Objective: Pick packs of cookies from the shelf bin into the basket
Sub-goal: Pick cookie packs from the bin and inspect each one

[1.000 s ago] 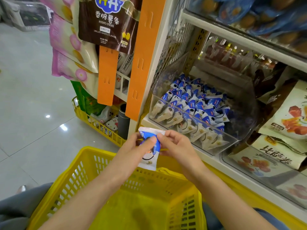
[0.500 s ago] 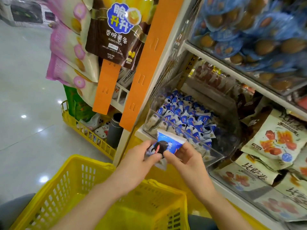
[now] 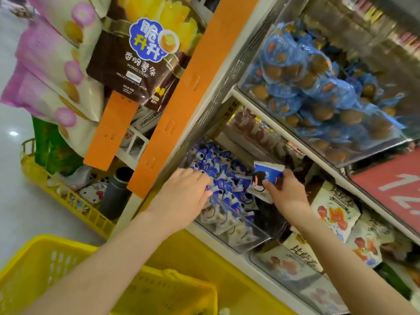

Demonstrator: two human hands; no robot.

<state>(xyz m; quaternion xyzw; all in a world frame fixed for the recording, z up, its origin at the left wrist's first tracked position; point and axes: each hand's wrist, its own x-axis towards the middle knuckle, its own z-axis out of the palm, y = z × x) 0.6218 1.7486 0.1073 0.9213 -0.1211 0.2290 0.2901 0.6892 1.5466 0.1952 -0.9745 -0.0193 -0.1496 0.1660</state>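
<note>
Two hands are up at the shelf in my head view, the only view I have. My right hand (image 3: 286, 192) sits at about three o'clock from frame centre, thumb and fingers clamped on one blue-and-white cookie pack (image 3: 268, 176), lifted just above the far end of the clear shelf bin (image 3: 254, 241). I judge it is held by its lower edge, print facing me, so I can check it while keeping it clear of the heap. My left hand (image 3: 184, 194) is near centre, palm down, its fingers curled into the pile of cookie packs (image 3: 222, 178). The fingertips are buried among the wrappers, so I cannot tell whether they have closed on a pack or are only rummaging. The bin tilts toward me, which I take to be why the packs slump against its front wall within easy reach. The yellow basket (image 3: 34, 262) waits at seven o'clock, well below both hands and close to my body, its mouth open upward, so a pack could simply be lowered or dropped in. What I can see of its inside shows no cookie pack yet. The held pack counts as picked but not delivered. At eleven o'clock hangs a brown potato sticks bag (image 3: 141, 60), and at one o'clock a bin of blue-wrapped snacks (image 3: 318, 87). Neither matters to the job.
</note>
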